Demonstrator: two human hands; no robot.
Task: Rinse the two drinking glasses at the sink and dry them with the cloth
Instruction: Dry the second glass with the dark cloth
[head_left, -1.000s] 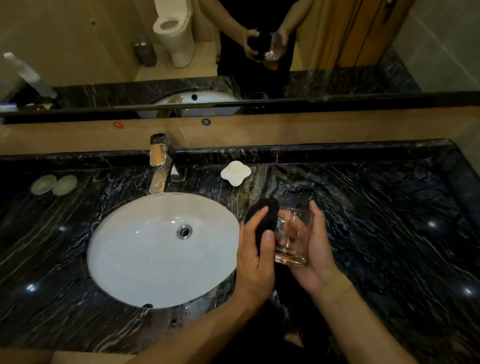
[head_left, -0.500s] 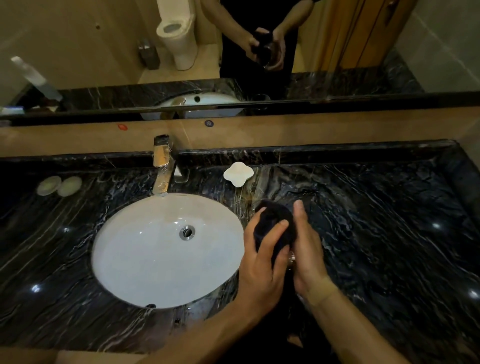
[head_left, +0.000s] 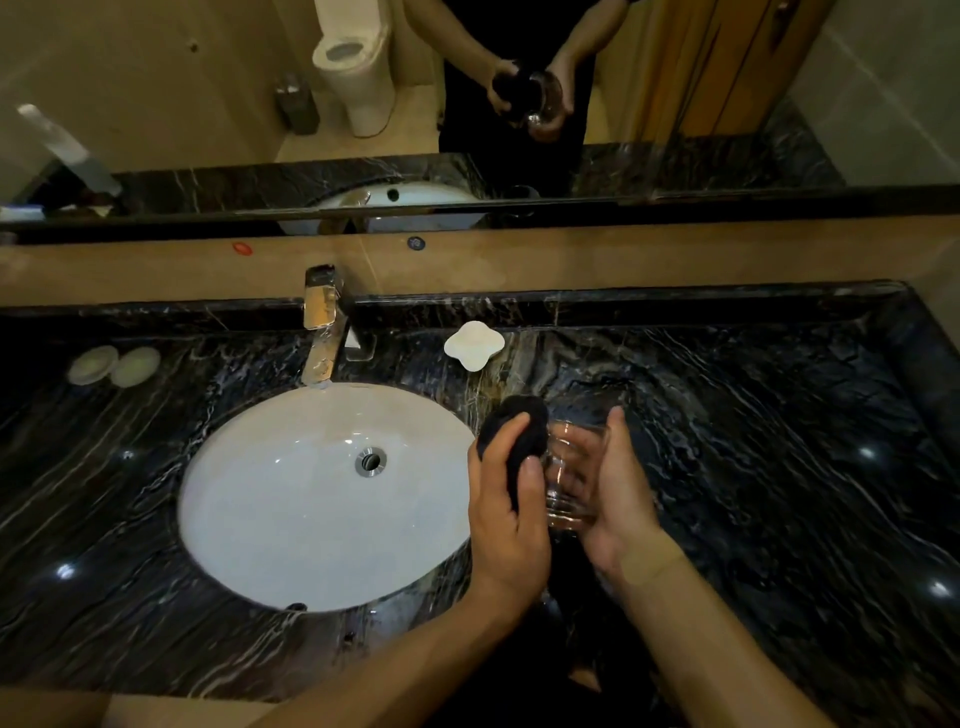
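A clear drinking glass (head_left: 571, 473) is held upright above the dark marble counter, just right of the white oval sink (head_left: 291, 519). My right hand (head_left: 618, 499) grips the glass from its right side. My left hand (head_left: 506, 519) holds a bunched black cloth (head_left: 517, 431) against the glass's left side near the rim. A second glass does not show on the counter; the mirror shows only a faint dark rim behind the ledge.
A metal tap (head_left: 322, 327) stands behind the basin. Beside it to the right lies a white clover-shaped dish (head_left: 474, 344). Two pale round lids (head_left: 114, 365) lie at the far left. The black marble counter (head_left: 779, 467) stretches to the right.
Half a second ago the cloth and both hands covered the glass. The cloth has now drawn back to the glass's left side, and the glass shows again in my right hand.
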